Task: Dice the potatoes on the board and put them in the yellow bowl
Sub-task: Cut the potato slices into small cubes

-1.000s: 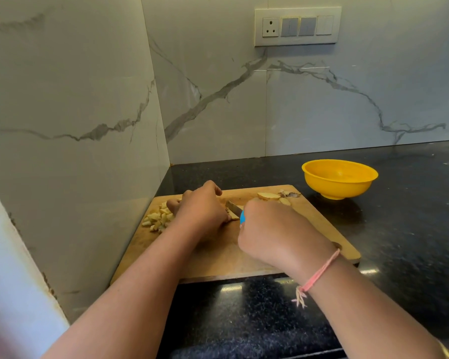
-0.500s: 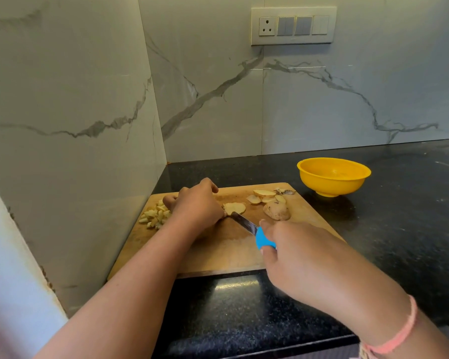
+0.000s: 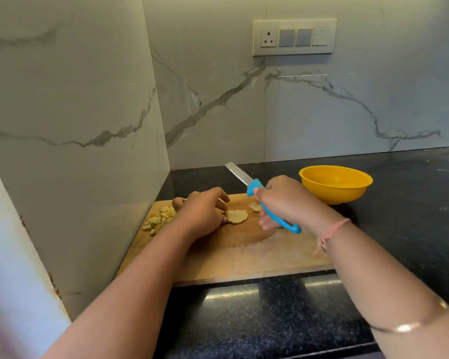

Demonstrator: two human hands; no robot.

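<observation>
A wooden cutting board (image 3: 244,255) lies on the black counter. My left hand (image 3: 201,211) rests on the board with its fingertips on a flat potato slice (image 3: 237,216). A pile of diced potato (image 3: 160,220) lies left of that hand. My right hand (image 3: 285,200) grips a blue-handled knife (image 3: 270,211), the blade raised and pointing up and away to the left, clear of the board. Another small slice (image 3: 255,207) peeks out beside the knife handle. The yellow bowl (image 3: 335,183) stands off the board's far right corner; nothing shows inside it.
Marble walls close the corner on the left and behind. A switch panel (image 3: 294,37) is on the back wall. Black counter (image 3: 412,216) stretches to the right of the bowl and in front of the board.
My right hand has lifted the knife off the board and swung it toward the far right, blade up. My left hand stays by the slice.
</observation>
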